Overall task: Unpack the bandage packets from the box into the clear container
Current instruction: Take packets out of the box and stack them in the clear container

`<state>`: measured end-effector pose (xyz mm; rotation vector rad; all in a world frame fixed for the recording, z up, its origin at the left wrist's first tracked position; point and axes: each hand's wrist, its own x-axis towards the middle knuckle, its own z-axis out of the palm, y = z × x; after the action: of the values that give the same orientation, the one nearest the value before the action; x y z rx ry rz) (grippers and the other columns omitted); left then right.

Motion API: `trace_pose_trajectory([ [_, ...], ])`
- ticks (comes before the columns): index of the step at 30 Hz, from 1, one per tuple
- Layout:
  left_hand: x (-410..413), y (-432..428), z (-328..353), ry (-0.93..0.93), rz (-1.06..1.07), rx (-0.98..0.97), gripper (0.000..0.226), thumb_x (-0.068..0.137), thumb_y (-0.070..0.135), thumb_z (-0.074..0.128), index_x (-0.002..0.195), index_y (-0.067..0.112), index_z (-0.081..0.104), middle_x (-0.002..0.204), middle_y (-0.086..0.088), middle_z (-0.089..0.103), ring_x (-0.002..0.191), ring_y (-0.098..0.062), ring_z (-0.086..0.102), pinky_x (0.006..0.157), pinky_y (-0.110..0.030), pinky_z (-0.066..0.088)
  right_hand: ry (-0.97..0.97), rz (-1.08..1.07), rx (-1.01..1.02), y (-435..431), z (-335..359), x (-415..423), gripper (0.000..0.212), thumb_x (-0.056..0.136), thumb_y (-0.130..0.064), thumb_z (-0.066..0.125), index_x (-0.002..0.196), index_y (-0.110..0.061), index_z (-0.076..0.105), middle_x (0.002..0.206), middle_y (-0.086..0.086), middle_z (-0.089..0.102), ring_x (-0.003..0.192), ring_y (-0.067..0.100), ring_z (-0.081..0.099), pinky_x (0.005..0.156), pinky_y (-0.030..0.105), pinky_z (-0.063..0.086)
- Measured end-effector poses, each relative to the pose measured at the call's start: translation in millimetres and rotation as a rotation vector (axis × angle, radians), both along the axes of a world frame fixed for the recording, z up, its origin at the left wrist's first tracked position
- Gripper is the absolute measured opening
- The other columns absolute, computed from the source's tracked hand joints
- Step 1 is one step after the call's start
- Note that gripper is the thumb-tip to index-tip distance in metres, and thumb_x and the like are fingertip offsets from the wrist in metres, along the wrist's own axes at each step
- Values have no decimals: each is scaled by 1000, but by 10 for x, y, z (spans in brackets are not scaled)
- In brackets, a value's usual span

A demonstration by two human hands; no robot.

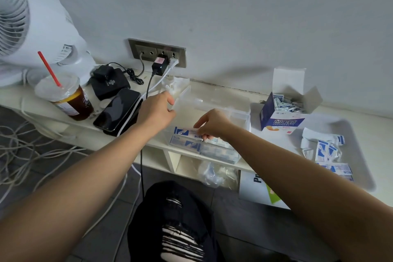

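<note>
The clear container sits on the white shelf in the middle of the view. My left hand grips its raised clear lid at the left edge. My right hand reaches into the container and pinches a blue-and-white bandage packet over more packets lying in the front of it. The opened blue-and-white box stands to the right, its flap up, with several packets inside.
A grey tray at the right holds torn wrappers and loose packets. To the left lie a black phone, a drink cup with a red straw, chargers and cables, and a white fan.
</note>
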<state>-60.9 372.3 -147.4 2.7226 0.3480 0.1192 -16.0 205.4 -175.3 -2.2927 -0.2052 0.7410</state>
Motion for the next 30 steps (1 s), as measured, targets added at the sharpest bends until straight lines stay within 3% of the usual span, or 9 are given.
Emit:
trace_pose_trajectory([
  [3, 5, 3, -4, -8, -9, 6, 24, 87, 18, 61, 110, 18, 59, 79, 5, 57, 76, -16, 53, 69, -26, 39, -143, 79, -97, 32, -27, -32, 18, 81, -7, 68, 99, -10, 71, 79, 2, 68, 66, 10, 60, 48, 13, 41],
  [6, 8, 5, -6, -10, -14, 1, 24, 87, 18, 61, 111, 18, 59, 78, 5, 57, 76, -17, 53, 69, -26, 39, -244, 117, -148, 57, -28, -49, 19, 81, -12, 68, 100, -10, 72, 97, 5, 70, 76, 15, 58, 58, 19, 43],
  [10, 0, 7, -6, -5, -6, -10, 24, 87, 18, 61, 111, 18, 59, 77, 5, 57, 76, -17, 53, 69, -26, 39, -291, 143, -165, 60, -36, -60, 19, 81, -11, 68, 99, -7, 71, 103, 7, 70, 93, 21, 63, 76, 24, 50],
  [17, -21, -1, 4, -9, 2, -28, 23, 88, 18, 61, 111, 18, 60, 80, 4, 56, 77, -16, 52, 69, -25, 39, -335, 207, -228, 87, -151, -35, 27, 80, -7, 63, 106, -12, 67, 108, 3, 66, 97, 20, 61, 85, 27, 52],
  [25, -38, -12, 35, 10, 3, 0, 23, 89, 22, 61, 112, 19, 59, 84, 4, 57, 79, -16, 53, 71, -25, 40, -355, 198, -158, 20, -149, -22, 23, 79, -9, 67, 100, -18, 71, 103, 0, 69, 89, 16, 63, 83, 30, 55],
  [30, -38, -172, 136, -125, -13, 32, 22, 92, 22, 57, 114, 17, 58, 81, 5, 58, 75, -16, 52, 68, -28, 39, -460, 208, 57, -221, 186, -98, 14, 87, -14, 63, 98, -13, 73, 93, -1, 72, 54, -3, 53, 66, 13, 44],
])
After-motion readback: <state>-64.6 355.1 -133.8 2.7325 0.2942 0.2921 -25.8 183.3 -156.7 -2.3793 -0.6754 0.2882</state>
